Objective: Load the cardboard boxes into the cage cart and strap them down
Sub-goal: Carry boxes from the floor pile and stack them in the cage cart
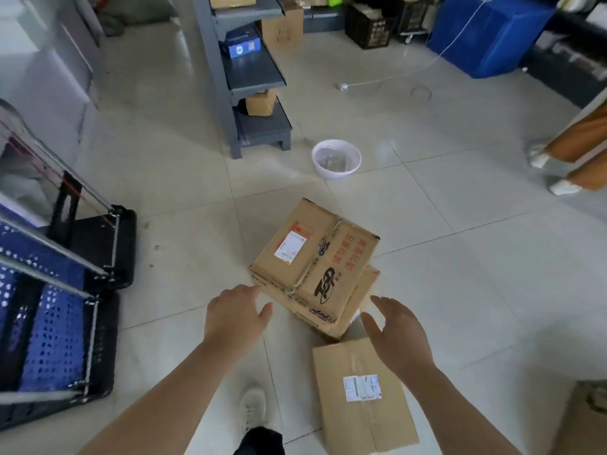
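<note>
- The step in hand is the picking up of a box. Three boxes are visible, all on the pale tiled floor [460,290], so the loading seems to be near its beginning.
- The left hand [235,311] is open, with the fingers spread and almost straight. It holds nothing, and its fingertips are just beside the near left corner of the brown cardboard box with red printed characters [315,257]. Whether they touch the corner cannot be told.
- The right hand [399,334] is also open and relaxed, with nothing in it. It hovers near the right side of the same stack.
- This printed box lies on top of a second brown cardboard box [361,310], turned a little against it. A third plain cardboard box with a white label [361,399] stands just beside the stack, under the right forearm.
- The cage cart with metal bars and blue perforated panels [56,323] is at the left, well apart from the boxes.
- The next move probably calls for both hands to close on opposite sides of the top box, lift it straight off the lower one, and carry it left to the cart.
- The strapping is not yet begun.
</note>
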Tool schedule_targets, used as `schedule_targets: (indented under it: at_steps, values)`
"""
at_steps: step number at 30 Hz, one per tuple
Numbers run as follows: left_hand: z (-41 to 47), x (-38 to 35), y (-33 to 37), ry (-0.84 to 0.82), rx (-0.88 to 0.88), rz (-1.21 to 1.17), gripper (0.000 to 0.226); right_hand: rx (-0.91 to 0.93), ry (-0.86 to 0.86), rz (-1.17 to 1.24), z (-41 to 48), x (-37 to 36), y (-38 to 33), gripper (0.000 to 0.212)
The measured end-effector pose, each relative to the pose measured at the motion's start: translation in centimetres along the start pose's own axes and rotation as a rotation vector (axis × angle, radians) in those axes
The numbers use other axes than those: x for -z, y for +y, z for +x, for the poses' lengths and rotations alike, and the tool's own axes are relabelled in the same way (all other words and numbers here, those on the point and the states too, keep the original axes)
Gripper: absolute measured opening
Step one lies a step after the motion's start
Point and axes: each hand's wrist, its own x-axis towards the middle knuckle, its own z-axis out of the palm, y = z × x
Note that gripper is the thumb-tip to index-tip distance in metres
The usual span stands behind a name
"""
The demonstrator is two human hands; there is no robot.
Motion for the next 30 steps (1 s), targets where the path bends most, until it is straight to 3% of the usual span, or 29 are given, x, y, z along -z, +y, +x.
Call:
schedule_targets:
  at_steps: [5, 14, 21, 25, 30]
  values:
    - [8.8, -2.6, -3.5, -0.112, -0.08, 0.095, 0.048, -0.187, -0.036, 0.096, 5.6, -6.9, -1.5, 0.044]
    - [22.6, -14.1, -6.4, -0.18, -0.185, 0.173, 0.046, -0.277, -0.077, 0.105, 15.8, -19.7, 2.1, 0.035]
    - [32.8, -25.1, -9.0, -0.223, -0.218, 0.198, 0.07, -0.402, -0.125, 0.06, 22.6, -29.8, 7.0, 0.055]
    - [37.3, -29.1, -10.8, -0.263, -0.146, 0.203, 0.091, -0.505, -0.139, 0.059, 24.6, -34.4, 9.4, 0.064]
    - [40.3, -33.1, -12.6, -0.342, -0.088, 0.028, 0.108, -0.57, -0.075, 0.177, 25.8, -38.8, 11.6, 0.074]
